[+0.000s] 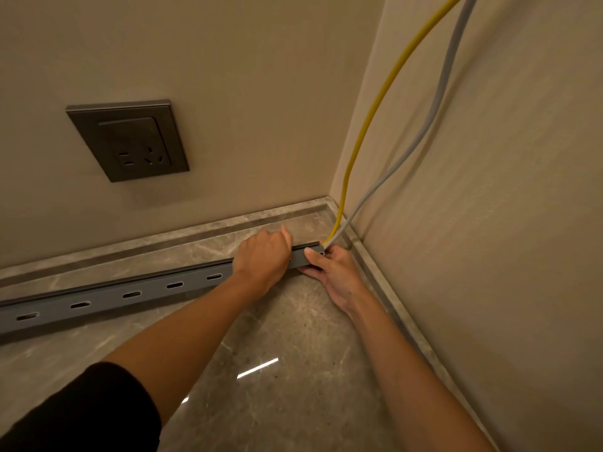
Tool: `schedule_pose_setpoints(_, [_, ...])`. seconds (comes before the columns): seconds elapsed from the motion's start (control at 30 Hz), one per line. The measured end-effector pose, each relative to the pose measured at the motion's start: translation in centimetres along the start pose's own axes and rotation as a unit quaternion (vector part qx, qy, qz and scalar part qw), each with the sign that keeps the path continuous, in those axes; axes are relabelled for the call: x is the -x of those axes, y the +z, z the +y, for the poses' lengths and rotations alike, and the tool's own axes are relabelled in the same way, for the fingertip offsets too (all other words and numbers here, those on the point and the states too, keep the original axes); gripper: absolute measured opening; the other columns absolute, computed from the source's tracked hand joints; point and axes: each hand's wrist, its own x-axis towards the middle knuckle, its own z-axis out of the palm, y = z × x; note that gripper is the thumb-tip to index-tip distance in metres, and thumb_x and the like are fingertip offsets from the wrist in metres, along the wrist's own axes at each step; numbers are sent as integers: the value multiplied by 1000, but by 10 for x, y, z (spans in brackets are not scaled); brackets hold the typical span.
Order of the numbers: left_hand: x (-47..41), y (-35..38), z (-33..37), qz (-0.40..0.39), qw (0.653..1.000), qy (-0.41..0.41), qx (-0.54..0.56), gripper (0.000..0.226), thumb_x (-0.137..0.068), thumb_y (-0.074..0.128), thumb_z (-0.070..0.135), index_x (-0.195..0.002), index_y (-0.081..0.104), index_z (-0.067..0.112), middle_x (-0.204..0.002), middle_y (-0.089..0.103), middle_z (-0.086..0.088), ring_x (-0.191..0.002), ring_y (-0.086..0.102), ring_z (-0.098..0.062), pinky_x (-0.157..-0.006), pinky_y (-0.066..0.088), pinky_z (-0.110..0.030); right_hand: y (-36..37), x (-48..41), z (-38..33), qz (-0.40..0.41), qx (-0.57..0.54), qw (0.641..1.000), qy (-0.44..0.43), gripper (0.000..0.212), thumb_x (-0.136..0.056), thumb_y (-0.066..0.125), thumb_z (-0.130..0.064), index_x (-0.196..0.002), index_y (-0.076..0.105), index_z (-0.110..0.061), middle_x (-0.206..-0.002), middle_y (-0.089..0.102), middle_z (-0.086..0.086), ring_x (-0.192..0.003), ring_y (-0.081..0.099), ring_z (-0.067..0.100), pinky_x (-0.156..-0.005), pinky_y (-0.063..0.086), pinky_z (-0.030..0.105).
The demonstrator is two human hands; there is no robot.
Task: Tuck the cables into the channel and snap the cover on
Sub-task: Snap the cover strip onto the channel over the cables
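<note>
A long grey cable channel (107,298) with oval slots in its side lies across the marble surface (277,370), from the left edge toward the corner. A yellow cable (368,119) and a grey cable (434,112) hang down along the right wall and enter the channel's right end. My left hand (264,256) presses down over the top of the channel near that end, fingers curled over it. My right hand (332,269) grips the very end of the channel where the cables go in, thumb on its side. The inside of the channel is hidden.
A dark wall socket (129,141) sits on the back wall above the channel. The marble surface has a raised rim (195,230) along both walls. The right wall (489,223) stands close to my right hand.
</note>
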Motion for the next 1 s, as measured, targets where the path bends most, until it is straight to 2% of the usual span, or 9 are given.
schedule_pose_setpoints(0.13, [-2, -4, -2, -6, 1000, 7, -9, 45, -96, 34, 13, -140, 27, 6, -112, 61, -21, -104, 57, -39, -80, 47, -42, 0, 0, 1, 3, -11, 1000, -4, 14, -89, 52, 4, -87, 57, -9, -85, 63, 8, -63, 70, 4, -66, 58, 20])
schedule_pose_setpoints(0.2, [-6, -9, -8, -41, 997, 4, 72, 33, -98, 31, 22, -121, 48, 4, -100, 65, -22, -94, 62, -40, -75, 49, -39, 0, 1, 1, -4, -18, 1000, -4, 16, -90, 51, 4, -88, 57, -10, -86, 63, 7, -65, 70, 3, -68, 58, 20])
schedule_pose_setpoints(0.3, [-13, -24, -19, -221, 922, -58, 313, 50, -98, 27, 38, -82, 60, 5, -69, 67, -20, -54, 64, -33, -54, 52, -31, -2, 4, -1, -13, -27, 1000, -7, 19, -90, 49, 6, -88, 57, -11, -87, 62, 6, -68, 69, 2, -70, 57, 18])
schedule_pose_setpoints(0.37, [-14, -27, -25, -271, 902, -46, 332, 52, -98, 28, 44, -73, 58, 9, -59, 62, -13, -43, 57, -24, -48, 50, -27, -1, 5, -1, -14, -37, 999, -11, 20, -90, 48, 7, -89, 57, -11, -88, 62, 7, -68, 70, 2, -70, 57, 18])
schedule_pose_setpoints(0.43, [-11, -25, -25, -218, 941, 1, 260, 53, -97, 27, 47, -76, 59, 10, -62, 62, -10, -49, 58, -23, -55, 49, -28, 1, 5, -1, -4, -40, 999, -12, 19, -90, 49, 5, -91, 58, -12, -90, 63, 6, -73, 69, 5, -74, 56, 20])
schedule_pose_setpoints(0.5, [-7, -19, -23, -118, 980, 26, 159, 52, -97, 26, 47, -88, 64, 13, -83, 68, -14, -76, 64, -31, -71, 47, -33, 3, 4, -2, 17, -36, 999, 6, 14, -91, 51, 0, -93, 58, -12, -92, 63, 6, -81, 65, 11, -84, 54, 29])
schedule_pose_setpoints(0.6, [-1, -16, -20, -26, 995, 46, 82, 49, -99, 24, 44, -100, 62, 12, -107, 67, -17, -102, 60, -34, -78, 43, -37, 3, 3, -7, 22, -19, 998, 53, 8, -93, 52, -11, -95, 58, -7, -91, 65, 14, -78, 68, 18, -78, 57, 28])
schedule_pose_setpoints(0.87, [-3, -16, -27, -48, 988, 72, 124, 39, -100, 28, 34, -109, 57, 8, -109, 64, -19, -100, 58, -35, -76, 41, -36, 8, 5, -6, 29, -44, 997, 51, 12, -95, 45, -1, -97, 56, -3, -103, 61, 17, -99, 60, 31, -94, 46, 41])
schedule_pose_setpoints(1.0, [-9, -21, -26, -33, 988, 54, 142, 38, -100, 32, 31, -101, 59, 5, -104, 64, -21, -97, 58, -37, -75, 41, -37, 6, 6, -3, 2, -57, 998, 40, 18, -94, 43, 2, -99, 57, -6, -99, 64, 13, -93, 63, 22, -77, 58, 31])
